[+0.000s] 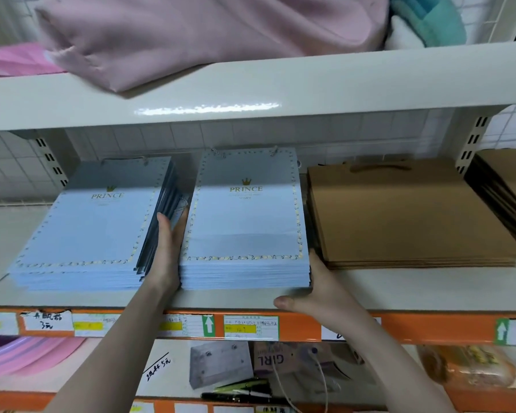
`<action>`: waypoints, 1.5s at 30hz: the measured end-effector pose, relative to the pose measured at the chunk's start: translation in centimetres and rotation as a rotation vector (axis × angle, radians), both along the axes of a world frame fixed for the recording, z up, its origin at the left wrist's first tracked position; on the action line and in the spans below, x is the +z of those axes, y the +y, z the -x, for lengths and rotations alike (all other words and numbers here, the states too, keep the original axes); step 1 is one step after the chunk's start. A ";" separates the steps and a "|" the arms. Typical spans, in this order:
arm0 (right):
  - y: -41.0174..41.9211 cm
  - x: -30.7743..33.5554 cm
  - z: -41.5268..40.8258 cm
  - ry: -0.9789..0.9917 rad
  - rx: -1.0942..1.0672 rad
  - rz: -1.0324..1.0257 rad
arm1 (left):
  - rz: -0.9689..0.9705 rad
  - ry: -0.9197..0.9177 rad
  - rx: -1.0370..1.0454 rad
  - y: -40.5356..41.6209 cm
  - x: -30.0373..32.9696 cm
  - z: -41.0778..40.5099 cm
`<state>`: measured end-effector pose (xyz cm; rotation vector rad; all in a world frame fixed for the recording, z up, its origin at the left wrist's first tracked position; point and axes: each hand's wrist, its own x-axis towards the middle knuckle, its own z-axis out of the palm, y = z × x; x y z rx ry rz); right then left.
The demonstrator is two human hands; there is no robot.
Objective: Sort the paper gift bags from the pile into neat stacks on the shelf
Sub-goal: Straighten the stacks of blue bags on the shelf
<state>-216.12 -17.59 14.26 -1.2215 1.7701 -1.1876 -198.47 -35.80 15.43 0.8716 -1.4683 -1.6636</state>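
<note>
White metal shelf [370, 281] with an orange price rail along its front edge, tiled wall behind; pink cloth [206, 40] heaped on the board above.

Head view: three stacks lying flat side by side on the shelf; left blue stack [84, 234], middle blue stack [245, 228], brown stack [399, 216] just beside it on the right; some darker bags wedged on edge between the two blue stacks. Left hand [167, 254] slid flat, fingers straight, against the left side of the middle blue stack; right hand [316, 287] pressed against its right front corner, thumb out along the shelf edge, fingers tucked behind the stack. Squaring-up, by the look of it.

Handling, as a judgement: glossy paper, so likely slippery sheet on sheet; single bags light and floppy, a whole stack probably dense and fairly heavy; corners and edges easy to crease, cord handles prone to snag. Best taken by both long sides, palms flat, or nudged at the corners rather than lifted from the top.

Hidden or unclear: right fingertips out of sight, so their curl cannot be told; source pile not in view; back edges of the stacks shadowed; price labels blurred; lower shelf items half cut off.
</note>
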 end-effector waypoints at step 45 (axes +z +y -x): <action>-1.7 -1.0 1.6 0.373 -0.055 -0.008 | 0.093 0.004 -0.042 0.9 0.2 -0.3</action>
